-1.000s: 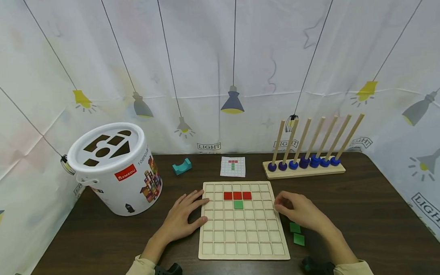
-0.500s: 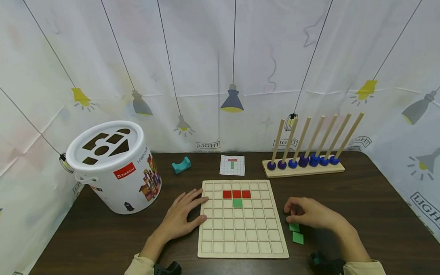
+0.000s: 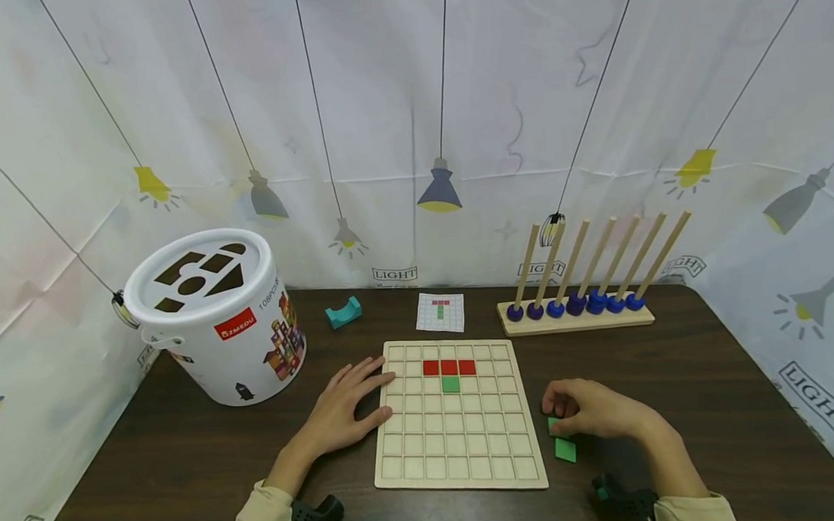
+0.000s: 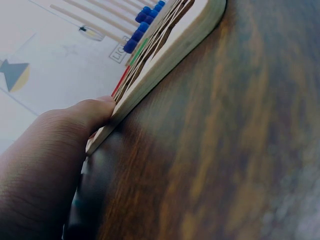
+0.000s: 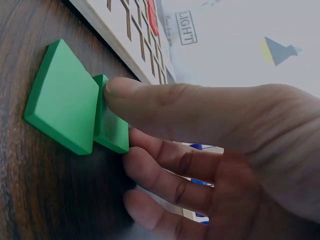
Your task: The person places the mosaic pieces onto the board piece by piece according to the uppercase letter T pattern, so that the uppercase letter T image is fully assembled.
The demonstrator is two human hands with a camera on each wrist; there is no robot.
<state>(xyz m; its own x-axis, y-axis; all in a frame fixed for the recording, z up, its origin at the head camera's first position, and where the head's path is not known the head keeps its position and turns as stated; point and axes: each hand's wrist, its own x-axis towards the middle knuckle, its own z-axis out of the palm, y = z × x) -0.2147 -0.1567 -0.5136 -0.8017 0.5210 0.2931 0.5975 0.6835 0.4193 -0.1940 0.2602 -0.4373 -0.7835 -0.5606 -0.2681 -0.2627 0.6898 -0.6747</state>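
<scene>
At the far left I see the bucket (image 3: 219, 329) with its lid on, and right of it the teal block (image 3: 344, 314), lying apart. My left hand (image 3: 346, 407) rests at the left edge of the board (image 3: 458, 443), with fingers spread wide; it grips nothing, and it has kept this place during the last second. On the board, the three red tiles (image 3: 448, 367) lie side by side in the second row from the far edge. The placed green tile (image 3: 450, 384) is just below the middle one, and these four have not changed. Behind the board lies the card (image 3: 440, 312), which shows a red bar and a green stem; this stem looks longer to me than the single green square on the board.

Right of the board, what has changed is my right hand (image 3: 598, 411). One second ago it was at the board's right edge; now it has come down to the loose green ones. Its thumb lies over the far tile (image 5: 112, 125), its fingers are bent, and the gap is narrow. I cannot tell if they pinch it already. The near tile (image 3: 565, 450) lies on the table (image 3: 725, 403), just beside. I judge this means the work is now at picking up, with the green part not complete. Farther back, the peg rack (image 3: 578, 322) stands untouched.
</scene>
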